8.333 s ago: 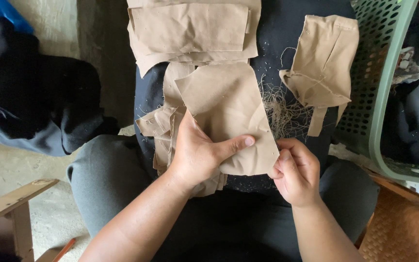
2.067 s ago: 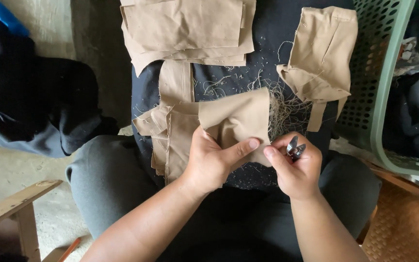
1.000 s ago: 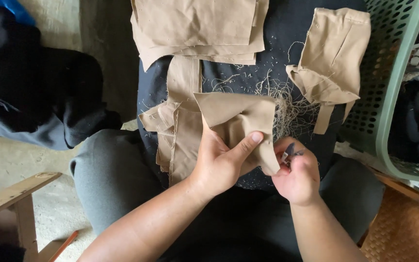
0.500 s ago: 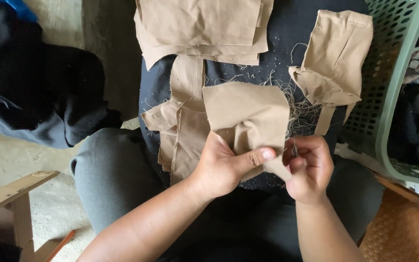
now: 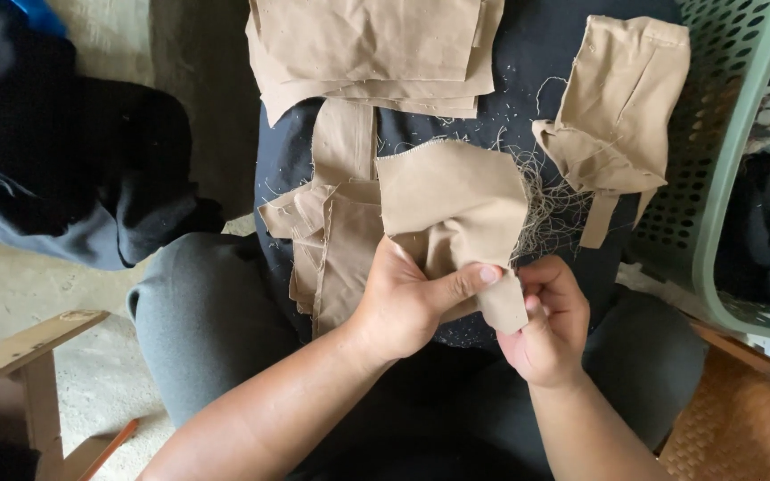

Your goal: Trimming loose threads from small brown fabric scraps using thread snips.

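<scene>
My left hand [image 5: 407, 303] grips a tan fabric piece [image 5: 452, 200] over my lap, with the thumb pressed across its lower part. My right hand [image 5: 550, 325] is closed on the piece's lower right corner, where a narrow flap hangs down. The small metal snips seen earlier in that hand are hidden. A tangle of loose threads [image 5: 547, 209] lies just right of the piece on the dark lap cloth [image 5: 528, 62].
A stack of tan pieces [image 5: 372, 44] lies at the top and more tan pieces [image 5: 331, 232] lie under my left hand. A folded tan piece [image 5: 617, 98] rests beside a green plastic basket [image 5: 733, 187]. Black clothing [image 5: 64, 160] and a wooden frame [image 5: 20, 356] sit at the left.
The tan piece has been turned and spread flatter. My right hand moved from beside it, showing small snips, to gripping its lower right corner. My left thumb shifted right across the cloth.
</scene>
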